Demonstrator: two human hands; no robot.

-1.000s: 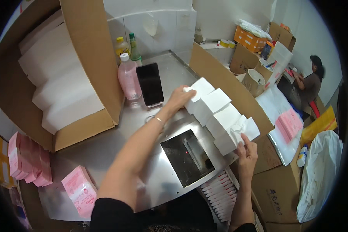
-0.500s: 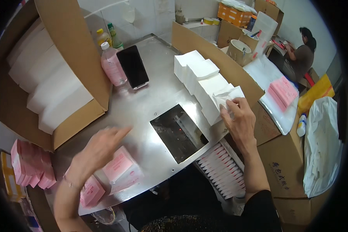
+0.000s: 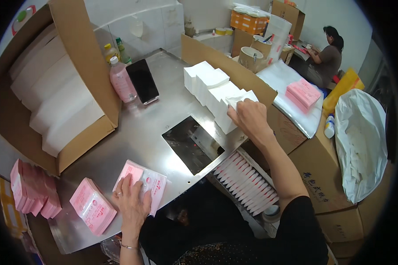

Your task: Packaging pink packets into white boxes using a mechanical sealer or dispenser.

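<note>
My left hand [image 3: 132,198] rests with spread fingers on a pink printed plastic pouch [image 3: 154,183] near the table's front edge. Left of it lies a pile of similar pink pouches [image 3: 93,205]. My right hand [image 3: 252,117] has curled fingers at the nearest end of a row of folded white tissue stacks [image 3: 216,90], pinching the top tissue there. Its fingertips are partly hidden. Between the hands is a rectangular opening [image 3: 193,145] in the metal tabletop.
A tall cardboard box [image 3: 82,53] of white tissue stands left. Behind are a phone [image 3: 142,81] and a pink-liquid bottle [image 3: 122,79]. A crate of filled packs [image 3: 247,183] sits below right. Cardboard boxes [image 3: 316,176] flank the right. Another person [image 3: 329,59] sits far right.
My left hand has come down and right onto the pink pouch. My right hand's fingers have closed more on the tissue. The whole view has shifted slightly.
</note>
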